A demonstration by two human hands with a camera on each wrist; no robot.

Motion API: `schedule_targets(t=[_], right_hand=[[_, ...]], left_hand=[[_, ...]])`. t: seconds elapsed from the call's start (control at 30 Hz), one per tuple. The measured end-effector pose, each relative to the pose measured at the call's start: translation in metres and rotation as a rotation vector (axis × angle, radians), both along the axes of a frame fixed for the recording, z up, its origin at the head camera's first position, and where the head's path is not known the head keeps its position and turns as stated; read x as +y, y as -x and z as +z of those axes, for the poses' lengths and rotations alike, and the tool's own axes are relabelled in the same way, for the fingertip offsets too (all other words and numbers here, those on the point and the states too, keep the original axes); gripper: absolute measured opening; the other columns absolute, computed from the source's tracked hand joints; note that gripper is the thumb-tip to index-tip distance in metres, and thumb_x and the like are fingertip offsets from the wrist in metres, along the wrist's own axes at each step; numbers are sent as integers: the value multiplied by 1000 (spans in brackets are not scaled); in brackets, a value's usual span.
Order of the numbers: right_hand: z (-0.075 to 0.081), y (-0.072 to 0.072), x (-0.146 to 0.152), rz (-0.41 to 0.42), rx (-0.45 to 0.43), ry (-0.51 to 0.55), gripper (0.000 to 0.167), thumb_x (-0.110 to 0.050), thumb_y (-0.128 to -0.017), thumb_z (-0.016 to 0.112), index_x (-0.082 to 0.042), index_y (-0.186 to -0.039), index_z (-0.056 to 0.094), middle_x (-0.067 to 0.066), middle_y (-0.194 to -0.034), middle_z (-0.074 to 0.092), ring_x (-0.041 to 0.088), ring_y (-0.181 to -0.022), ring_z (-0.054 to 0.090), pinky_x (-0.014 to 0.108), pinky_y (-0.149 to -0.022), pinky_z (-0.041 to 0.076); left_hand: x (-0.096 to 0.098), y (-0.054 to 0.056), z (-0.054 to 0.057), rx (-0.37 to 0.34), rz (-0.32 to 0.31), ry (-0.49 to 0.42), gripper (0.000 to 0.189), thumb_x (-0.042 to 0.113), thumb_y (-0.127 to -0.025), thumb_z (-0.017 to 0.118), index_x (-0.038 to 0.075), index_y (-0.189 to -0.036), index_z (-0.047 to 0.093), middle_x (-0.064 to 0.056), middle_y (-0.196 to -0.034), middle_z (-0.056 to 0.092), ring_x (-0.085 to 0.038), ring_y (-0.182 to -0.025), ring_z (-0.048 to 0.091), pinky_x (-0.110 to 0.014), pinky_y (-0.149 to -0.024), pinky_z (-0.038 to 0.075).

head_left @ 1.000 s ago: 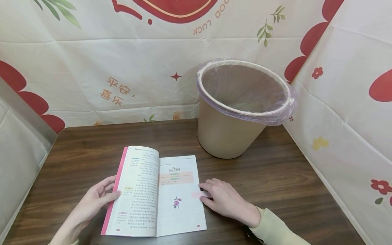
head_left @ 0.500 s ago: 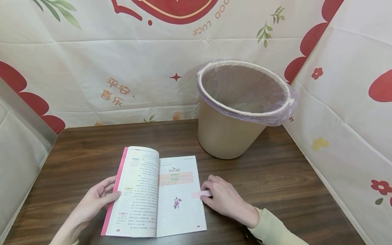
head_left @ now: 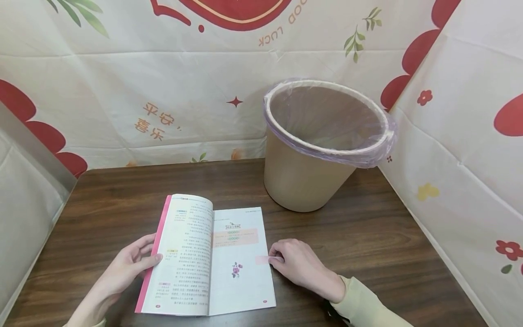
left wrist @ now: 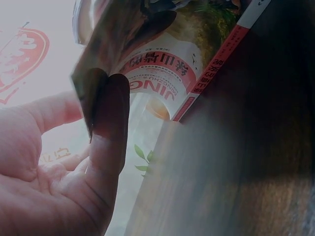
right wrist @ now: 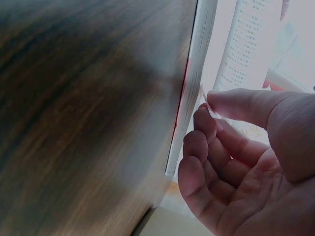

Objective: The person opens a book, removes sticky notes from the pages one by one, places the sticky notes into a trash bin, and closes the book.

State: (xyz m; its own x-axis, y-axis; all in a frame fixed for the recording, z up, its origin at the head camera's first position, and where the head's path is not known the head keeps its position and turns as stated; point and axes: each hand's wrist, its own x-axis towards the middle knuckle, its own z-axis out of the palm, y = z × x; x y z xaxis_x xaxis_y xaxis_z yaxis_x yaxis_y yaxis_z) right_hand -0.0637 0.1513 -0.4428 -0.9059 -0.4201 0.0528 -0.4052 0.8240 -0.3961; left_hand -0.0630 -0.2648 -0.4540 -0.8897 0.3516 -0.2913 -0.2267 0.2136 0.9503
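Observation:
An open book (head_left: 241, 290) lies on the table, its pink-edged left half raised and curving. My left hand (head_left: 122, 265) grips that outer left edge, thumb on the page and fingers behind. The left wrist view has the illustrated cover (left wrist: 197, 29) bent up from below. A pale pink sticky strip (head_left: 262, 260) sits on the right page and juts past its edge. Its free end is pinched between thumb and curled forefinger of my right hand (head_left: 302, 263). From the right wrist, the thumb (right wrist: 241, 104) meets the fingertip beside the page block (right wrist: 189, 88).
Behind the book, to the right, stands a beige waste bin (head_left: 304, 181) lined with a thin purple bag (head_left: 359, 159). Dark wood tabletop (head_left: 367, 236) surrounds the book. A printed white cloth (head_left: 212, 77) hangs along the back and right side.
My right hand's fingers have drawn back slightly from the page and curled in on the strip's end, covering more of it. The left hand and the book have stayed in place.

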Motion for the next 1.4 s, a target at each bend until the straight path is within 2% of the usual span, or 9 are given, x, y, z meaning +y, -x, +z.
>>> schedule_targets(t=[0.33, 1.0, 1.2, 1.4], right_hand=[[-3, -2, 3, 33, 43, -8, 17, -18, -90, 81, -22, -76, 71, -16, -67, 54, -2, -67, 44, 18, -61, 39], [-7, -5, 12, 59, 30, 48, 13, -17, -89, 82, -24, -81, 75, -17, -73, 62, -4, -69, 47, 15, -63, 40], [-2, -5, 17, 43, 37, 66, 13, -17, -88, 83, -26, -83, 76, -18, -74, 63, -4, -69, 50, 15, -63, 40], [11, -1, 24, 37, 76, 70, 12, -17, -89, 83, -26, -85, 76, -17, -78, 67, -2, -72, 53, 17, -65, 45]], left_hand=[[0, 0, -1, 10, -4, -8, 66, 11, -106, 59, -13, -156, 24, 22, -111, 74, -11, -92, 78, -35, -73, 64], [-1, 1, -1, 1, -10, -3, 67, 12, -106, 59, -13, -157, 23, 23, -111, 74, -10, -93, 78, -35, -74, 64], [-1, 1, 0, 9, -13, -3, 66, 11, -106, 58, -13, -157, 23, 23, -112, 74, -10, -93, 78, -34, -74, 64], [-1, 1, 1, -1, -15, -1, 68, 12, -107, 58, -13, -158, 21, 23, -112, 74, -11, -94, 78, -34, -76, 64]])
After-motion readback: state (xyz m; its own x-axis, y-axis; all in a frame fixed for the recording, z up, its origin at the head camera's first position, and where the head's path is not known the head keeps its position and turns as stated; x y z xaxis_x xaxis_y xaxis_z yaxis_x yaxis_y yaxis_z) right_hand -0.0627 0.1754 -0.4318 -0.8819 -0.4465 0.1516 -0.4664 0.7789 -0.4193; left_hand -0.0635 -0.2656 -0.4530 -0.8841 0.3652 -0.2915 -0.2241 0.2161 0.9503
